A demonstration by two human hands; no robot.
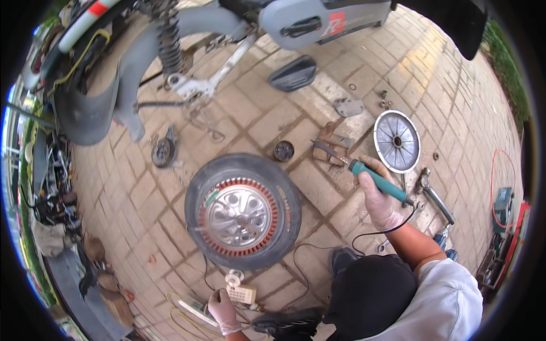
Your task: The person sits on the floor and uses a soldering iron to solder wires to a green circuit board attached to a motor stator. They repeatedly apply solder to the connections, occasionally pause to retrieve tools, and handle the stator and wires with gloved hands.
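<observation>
My right hand (378, 199), in a thin white glove, grips the teal handle of a soldering iron (380, 182). Its dark tip points up and left, over a rusty brown block (335, 139); I cannot tell if they touch. At the lower edge my left hand (223, 311), also gloved, has its fingers pinched together beside a power strip (242, 294) and a small white spool (234, 277). What those fingers hold is too small to make out. Between my hands lies a wheel (242, 213) with a black tyre and a ring of copper-red motor windings.
A scooter (318, 23) stands along the far side. Right of the iron lie a round silver cover (397, 142) and a hammer (435, 196). A black pedal-like part (293, 74) and a small round dark cup (283, 151) rest on the paving. Cords trail near my shoes.
</observation>
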